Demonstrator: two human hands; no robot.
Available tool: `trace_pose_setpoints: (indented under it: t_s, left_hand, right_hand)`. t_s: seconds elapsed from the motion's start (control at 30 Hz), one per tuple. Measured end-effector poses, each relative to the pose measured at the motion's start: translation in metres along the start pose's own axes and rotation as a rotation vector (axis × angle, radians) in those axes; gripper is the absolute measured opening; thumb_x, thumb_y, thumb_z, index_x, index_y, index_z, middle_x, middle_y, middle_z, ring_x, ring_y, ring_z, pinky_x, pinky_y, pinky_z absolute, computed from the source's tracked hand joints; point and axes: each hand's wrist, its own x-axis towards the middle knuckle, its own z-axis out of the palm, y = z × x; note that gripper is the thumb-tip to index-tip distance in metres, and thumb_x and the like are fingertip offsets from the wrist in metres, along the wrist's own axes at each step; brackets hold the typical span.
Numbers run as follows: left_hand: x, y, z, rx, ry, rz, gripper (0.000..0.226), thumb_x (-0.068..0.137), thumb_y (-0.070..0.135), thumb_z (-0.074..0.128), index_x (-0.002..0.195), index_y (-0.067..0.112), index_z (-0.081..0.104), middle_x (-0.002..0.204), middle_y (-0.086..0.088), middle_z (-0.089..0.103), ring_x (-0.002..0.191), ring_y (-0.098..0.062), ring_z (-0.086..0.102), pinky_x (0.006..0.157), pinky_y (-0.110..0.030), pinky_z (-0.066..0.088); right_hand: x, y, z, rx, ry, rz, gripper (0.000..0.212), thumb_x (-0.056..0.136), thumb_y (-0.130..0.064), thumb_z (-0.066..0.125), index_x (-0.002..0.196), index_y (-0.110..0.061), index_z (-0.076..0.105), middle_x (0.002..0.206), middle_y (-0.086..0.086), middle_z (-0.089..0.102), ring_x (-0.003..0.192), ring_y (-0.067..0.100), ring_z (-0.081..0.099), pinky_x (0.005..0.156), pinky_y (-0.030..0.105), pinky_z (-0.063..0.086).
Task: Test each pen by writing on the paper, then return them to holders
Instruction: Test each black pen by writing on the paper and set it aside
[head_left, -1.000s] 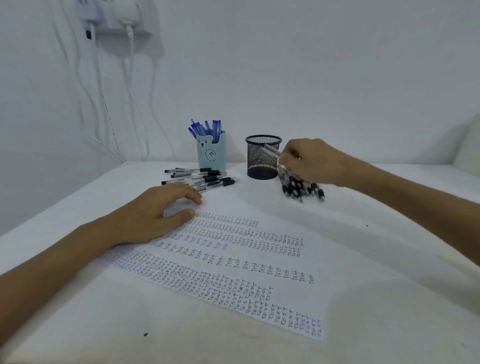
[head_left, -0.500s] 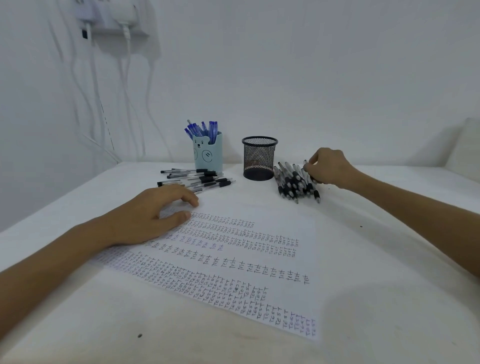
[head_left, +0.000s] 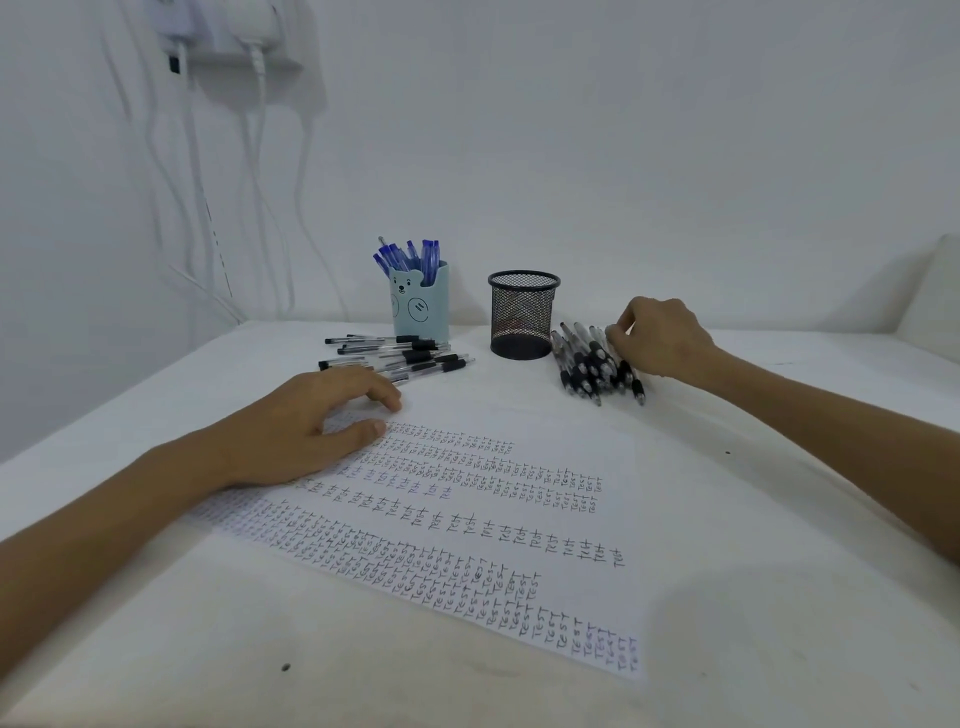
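A: Position of the black pens (head_left: 592, 366) to be logged.

B: Heaped on the worktop (head_left: 779, 493), just beside the mesh holder (head_left: 523, 314), at its 3 o'clock. Barrels laid near parallel. Long axis run from 11 to 5 o'clock, dark grips and tips toward the wearer.

A: Nearer hand?

B: The right hand (head_left: 662, 338). Its fingers (head_left: 618, 332) are curled down onto the far ends of the heap, which lies at 8 o'clock from the knuckles. Whether one pen is already pinched cannot be told, as the fingertips are hidden among the barrels.

A: Other hand?

B: The left hand (head_left: 311, 423) is laid on the paper (head_left: 597, 447) at its 10 o'clock corner, fingers loosely spread, nothing held. Well apart from the heap.

A: Materials.

B: Barrels clear plastic, smooth and round, so rolling is to be expected. Grips black, probably rubbery. Holder black wire mesh, cylindrical, stiff, open-topped. Paper thin, matte, rows of small handwriting noted. Judged: a single barrel is best drawn out along its axis, toward 11 o'clock.
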Motion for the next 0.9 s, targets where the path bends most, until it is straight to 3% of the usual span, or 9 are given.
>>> trace_pose_setpoints:
  t_s: [0.13,0.27,0.37,0.43,0.53,0.7,0.9]
  left_hand:
    - [0.000,-0.002,0.000,0.011,0.012,0.002,0.039,0.095,0.056,0.053,0.126,0.034,0.064,0.131,0.023,0.063,0.125,0.000,0.058,0.104,-0.023,0.045]
    - [0.000,0.000,-0.003,0.037,0.058,-0.011,0.037,0.095,0.056,0.051,0.122,0.034,0.065,0.128,0.024,0.064,0.123,0.002,0.058,0.101,-0.016,0.042]
    - [0.000,0.000,-0.005,0.098,0.095,-0.028,0.029,0.098,0.052,0.050,0.117,0.036,0.066,0.118,0.022,0.066,0.113,0.000,0.059,0.091,-0.014,0.042]
    - [0.002,0.000,-0.005,0.112,0.141,-0.050,0.013,0.101,0.040,0.058,0.110,0.037,0.066,0.109,0.021,0.066,0.105,-0.002,0.059,0.082,-0.010,0.041]
    - [0.001,-0.001,-0.005,0.127,0.179,-0.069,0.014,0.101,0.021,0.065,0.106,0.033,0.069,0.102,0.021,0.065,0.100,-0.004,0.057,0.079,-0.007,0.038]
    - [-0.001,-0.005,-0.007,0.159,0.200,-0.119,0.017,0.093,0.039,0.058,0.105,0.034,0.069,0.104,0.017,0.063,0.102,-0.004,0.055,0.085,-0.021,0.042]
    - [-0.001,-0.008,-0.006,0.137,0.168,-0.182,0.040,0.086,0.061,0.053,0.113,0.035,0.064,0.113,0.019,0.061,0.109,-0.001,0.053,0.091,-0.018,0.040]
  right_hand:
    - [-0.003,-0.017,-0.011,0.010,0.111,-0.088,0.022,0.098,-0.035,0.052,0.098,-0.016,0.064,0.095,0.007,0.071,0.089,0.030,0.064,0.068,0.032,0.045]
    - [-0.015,-0.052,-0.021,0.083,0.213,-0.244,0.019,0.096,-0.036,0.054,0.095,-0.021,0.065,0.088,-0.001,0.069,0.087,0.025,0.063,0.070,0.033,0.050]
    - [-0.028,-0.085,-0.022,0.138,0.256,-0.392,0.019,0.094,-0.034,0.056,0.097,-0.020,0.067,0.087,-0.002,0.070,0.085,0.025,0.064,0.073,0.036,0.055]
    - [-0.036,-0.107,-0.017,0.146,0.228,-0.528,0.017,0.094,-0.028,0.056,0.099,-0.018,0.068,0.088,-0.003,0.070,0.084,0.022,0.062,0.075,0.036,0.054]
    - [-0.040,-0.134,0.000,0.039,0.060,-0.814,0.016,0.095,-0.019,0.057,0.104,-0.015,0.069,0.098,-0.002,0.066,0.087,0.016,0.059,0.082,0.038,0.053]
    - [-0.035,-0.156,0.043,-0.211,-0.113,-0.974,0.029,0.101,-0.022,0.050,0.125,-0.015,0.065,0.121,0.005,0.059,0.113,0.024,0.056,0.088,0.044,0.055]
    - [-0.029,-0.150,0.060,-0.236,-0.060,-1.017,0.025,0.107,-0.030,0.045,0.121,-0.014,0.059,0.121,0.003,0.059,0.112,0.022,0.052,0.086,0.043,0.054]
